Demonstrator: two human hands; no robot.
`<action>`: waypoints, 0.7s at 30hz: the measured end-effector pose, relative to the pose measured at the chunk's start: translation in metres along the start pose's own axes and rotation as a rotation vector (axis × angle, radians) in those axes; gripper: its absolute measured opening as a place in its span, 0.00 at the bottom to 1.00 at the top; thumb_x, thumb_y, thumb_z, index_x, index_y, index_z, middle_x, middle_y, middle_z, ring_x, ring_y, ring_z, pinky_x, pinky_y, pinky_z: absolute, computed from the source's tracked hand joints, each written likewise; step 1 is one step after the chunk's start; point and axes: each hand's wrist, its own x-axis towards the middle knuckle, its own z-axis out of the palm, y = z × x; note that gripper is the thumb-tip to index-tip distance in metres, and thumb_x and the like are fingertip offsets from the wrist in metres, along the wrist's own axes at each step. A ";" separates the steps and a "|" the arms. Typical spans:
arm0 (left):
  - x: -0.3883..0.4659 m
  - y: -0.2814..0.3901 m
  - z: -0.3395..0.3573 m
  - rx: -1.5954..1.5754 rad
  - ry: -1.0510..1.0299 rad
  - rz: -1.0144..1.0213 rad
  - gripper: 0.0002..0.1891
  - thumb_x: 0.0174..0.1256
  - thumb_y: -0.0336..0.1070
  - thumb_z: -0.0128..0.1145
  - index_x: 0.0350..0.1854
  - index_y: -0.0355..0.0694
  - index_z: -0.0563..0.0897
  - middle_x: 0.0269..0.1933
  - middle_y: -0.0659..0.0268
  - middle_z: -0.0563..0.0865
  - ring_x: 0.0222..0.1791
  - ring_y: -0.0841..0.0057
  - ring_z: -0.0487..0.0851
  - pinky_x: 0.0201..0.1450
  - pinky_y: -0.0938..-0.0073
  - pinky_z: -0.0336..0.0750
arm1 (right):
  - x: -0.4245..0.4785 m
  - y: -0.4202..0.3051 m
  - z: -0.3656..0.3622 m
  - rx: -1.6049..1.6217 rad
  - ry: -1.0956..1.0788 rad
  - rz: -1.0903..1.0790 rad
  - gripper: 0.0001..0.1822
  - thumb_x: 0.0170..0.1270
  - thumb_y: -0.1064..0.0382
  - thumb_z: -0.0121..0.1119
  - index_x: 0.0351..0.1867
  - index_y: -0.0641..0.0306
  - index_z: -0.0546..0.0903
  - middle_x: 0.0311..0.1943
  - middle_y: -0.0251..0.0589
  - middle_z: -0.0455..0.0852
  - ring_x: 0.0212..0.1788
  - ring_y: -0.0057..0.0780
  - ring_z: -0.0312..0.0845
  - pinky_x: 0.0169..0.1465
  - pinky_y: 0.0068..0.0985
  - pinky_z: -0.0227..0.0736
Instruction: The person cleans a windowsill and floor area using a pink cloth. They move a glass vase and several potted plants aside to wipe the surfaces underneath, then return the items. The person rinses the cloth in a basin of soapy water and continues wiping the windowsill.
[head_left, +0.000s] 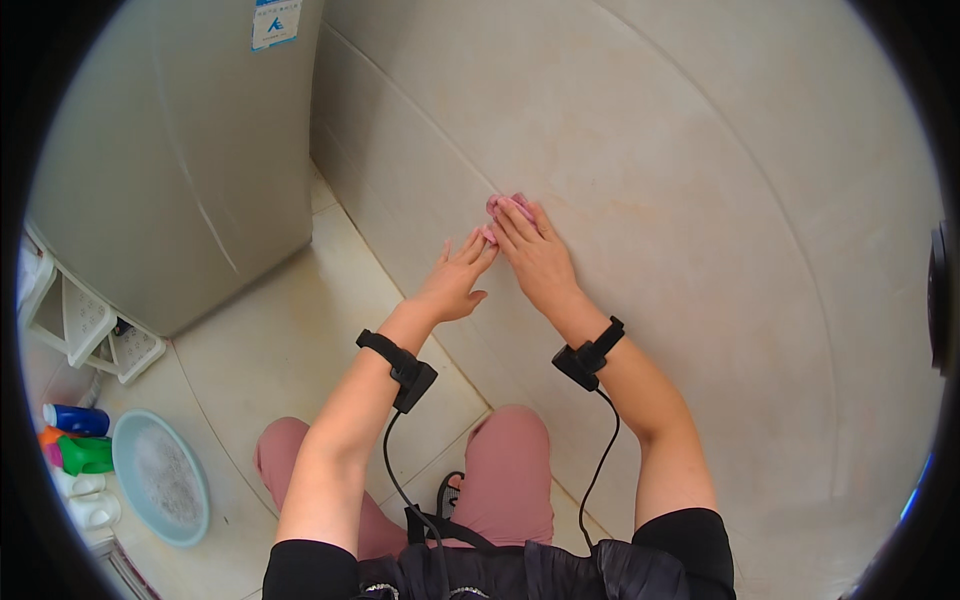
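My right hand (534, 251) lies flat over a folded pink cloth (517, 201) and presses it to the pale tiled wall (660, 300). The cloth shows past the fingertips, and most of it is hidden under the palm and fingers. Beside it is my left hand (459, 281), with fingers spread and thumb out. Its fingertips come up to a small pink edge of the cloth; whether they touch it I cannot tell. Black straps with small boxes and cables sit on both wrists.
A grey refrigerator (195, 150) stands at the upper left, with a white plastic rack (90, 322) beside it. On the tiled floor (225, 397) is a light blue basin (120, 450) of sudsy water, next to a green bottle (86, 455) and a blue bottle (81, 421). My knees are bent below.
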 end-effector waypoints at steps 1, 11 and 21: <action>-0.003 -0.002 0.002 -0.026 -0.005 -0.005 0.46 0.62 0.30 0.64 0.79 0.44 0.49 0.81 0.58 0.45 0.80 0.59 0.45 0.78 0.45 0.48 | -0.007 0.000 0.001 0.075 -0.009 -0.009 0.25 0.63 0.62 0.53 0.62 0.64 0.76 0.70 0.39 0.70 0.76 0.34 0.56 0.78 0.38 0.46; -0.004 0.007 -0.013 -0.108 0.251 0.035 0.47 0.61 0.30 0.64 0.78 0.41 0.47 0.80 0.52 0.47 0.79 0.58 0.49 0.77 0.46 0.52 | 0.023 0.119 -0.119 -0.281 0.419 0.515 0.29 0.62 0.68 0.58 0.67 0.59 0.72 0.71 0.38 0.68 0.76 0.39 0.55 0.74 0.47 0.50; -0.009 0.015 -0.013 -0.197 0.227 0.001 0.50 0.60 0.29 0.64 0.79 0.42 0.43 0.80 0.50 0.46 0.79 0.53 0.50 0.76 0.46 0.52 | -0.041 0.010 -0.040 0.286 0.068 0.224 0.24 0.61 0.71 0.53 0.60 0.62 0.79 0.68 0.38 0.74 0.76 0.35 0.58 0.77 0.39 0.51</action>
